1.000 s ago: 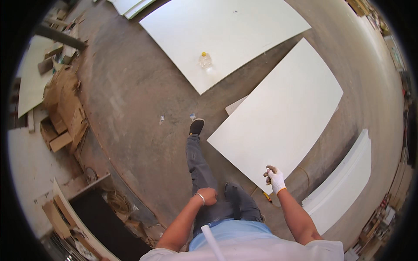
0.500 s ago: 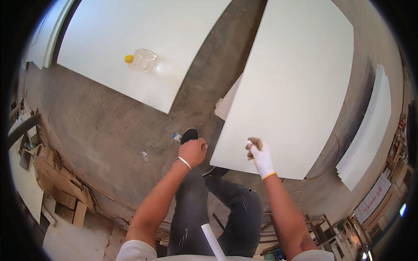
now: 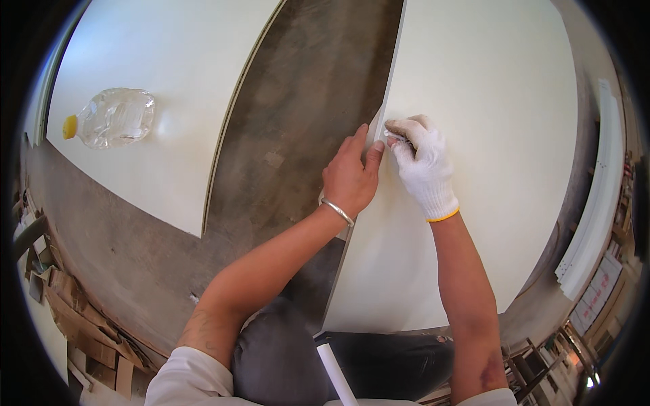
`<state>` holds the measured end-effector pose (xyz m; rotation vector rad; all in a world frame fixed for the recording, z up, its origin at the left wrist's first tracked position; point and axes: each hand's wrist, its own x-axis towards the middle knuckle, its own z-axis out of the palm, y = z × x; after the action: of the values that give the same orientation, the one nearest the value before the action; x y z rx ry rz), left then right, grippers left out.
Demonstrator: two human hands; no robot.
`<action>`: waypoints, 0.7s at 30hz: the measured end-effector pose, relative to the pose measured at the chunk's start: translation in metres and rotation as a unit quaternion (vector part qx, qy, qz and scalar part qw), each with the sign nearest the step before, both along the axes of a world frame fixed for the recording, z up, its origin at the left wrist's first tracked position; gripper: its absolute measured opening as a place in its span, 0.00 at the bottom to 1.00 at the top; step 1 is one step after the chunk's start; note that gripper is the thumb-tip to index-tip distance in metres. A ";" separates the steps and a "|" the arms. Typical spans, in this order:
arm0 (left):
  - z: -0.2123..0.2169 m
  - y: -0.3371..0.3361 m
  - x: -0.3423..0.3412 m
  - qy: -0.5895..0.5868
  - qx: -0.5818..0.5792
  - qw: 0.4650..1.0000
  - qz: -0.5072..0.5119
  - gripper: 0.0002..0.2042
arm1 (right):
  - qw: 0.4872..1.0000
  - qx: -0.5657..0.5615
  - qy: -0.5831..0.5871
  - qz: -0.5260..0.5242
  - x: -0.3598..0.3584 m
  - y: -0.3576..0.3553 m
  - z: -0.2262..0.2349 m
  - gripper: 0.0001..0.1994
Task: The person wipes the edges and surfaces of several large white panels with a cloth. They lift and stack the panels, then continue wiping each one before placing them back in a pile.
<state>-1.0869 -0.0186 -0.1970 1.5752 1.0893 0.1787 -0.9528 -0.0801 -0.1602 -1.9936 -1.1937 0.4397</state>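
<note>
A large white board lies in front of me on the right. My left hand, bare and with a silver bracelet, rests against the board's left edge, fingers stretched along it and thumb apart. Just to its right, my right hand in a white knit glove is closed, thumb and fingers pinching a small whitish piece at that same edge. The piece is mostly covered by the glove, so its kind is unclear.
At left, a second white board carries a clear plastic bottle with a yellow cap. A concrete gap separates the boards. White strips lie far right; flattened cardboard is piled lower left.
I have bent down closer to the right board. Both hands have moved forward to its left edge, and my left hand has unfolded from a closed pose against it.
</note>
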 end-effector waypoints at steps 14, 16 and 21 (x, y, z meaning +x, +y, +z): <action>0.000 -0.003 -0.005 -0.035 0.041 0.998 0.022 0.26 | 0.997 -0.037 -0.030 0.063 0.000 0.004 0.007 0.11; -0.001 -0.003 -0.006 -0.038 0.046 0.998 0.026 0.26 | 0.997 -0.036 -0.025 0.063 -0.002 0.006 0.008 0.11; -0.001 -0.003 -0.007 -0.036 0.050 0.998 0.029 0.27 | 0.996 -0.052 -0.032 0.072 -0.005 0.010 0.010 0.10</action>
<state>-1.0939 -0.0215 -0.1983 1.6146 1.0839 0.3322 -0.9580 -0.0705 -0.1498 -2.0297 -1.3853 0.5233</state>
